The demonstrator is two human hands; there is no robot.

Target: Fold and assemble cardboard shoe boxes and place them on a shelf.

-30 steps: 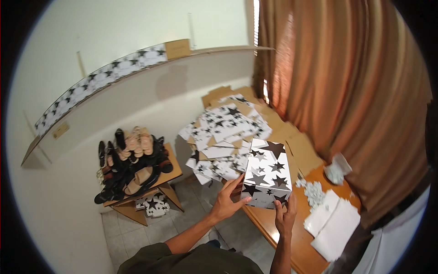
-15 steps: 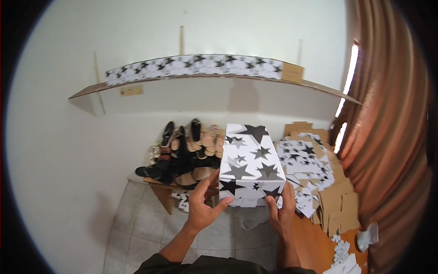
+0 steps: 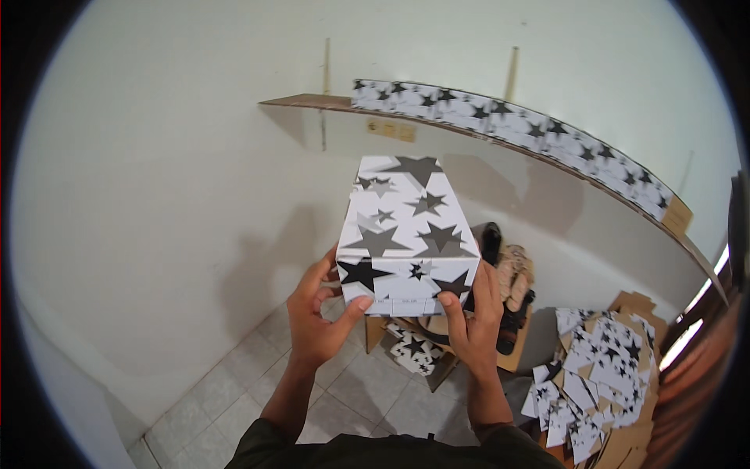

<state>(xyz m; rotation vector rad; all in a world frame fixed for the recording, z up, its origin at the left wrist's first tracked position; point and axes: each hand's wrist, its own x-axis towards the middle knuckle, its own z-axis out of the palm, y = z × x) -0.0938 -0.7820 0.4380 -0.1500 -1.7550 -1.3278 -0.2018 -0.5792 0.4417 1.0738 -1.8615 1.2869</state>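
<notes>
The star box [image 3: 408, 234] now sits higher and more in the middle of the view than a moment ago, and the wall shelf has swung over to the right. Both hands hold the box up in front of the chest, one on each side, so it stays level and does not tip. The left hand [image 3: 319, 316] cups the left bottom corner, with its thumb pressed on the front face. The right hand [image 3: 473, 320] grips the right bottom corner, thumb on the front and fingers wrapped round the side. Both arms are bent and reach up from below.

Under the box, on the tiled floor [image 3: 355, 395], stands a low wooden table [image 3: 437, 367]. Shoes [image 3: 512, 277] are piled just behind the box. To the right lies a heap of flat star cardboard [image 3: 598, 375]. High on the wall, a long shelf [image 3: 312, 102] carries a row of star boxes [image 3: 500, 117].
</notes>
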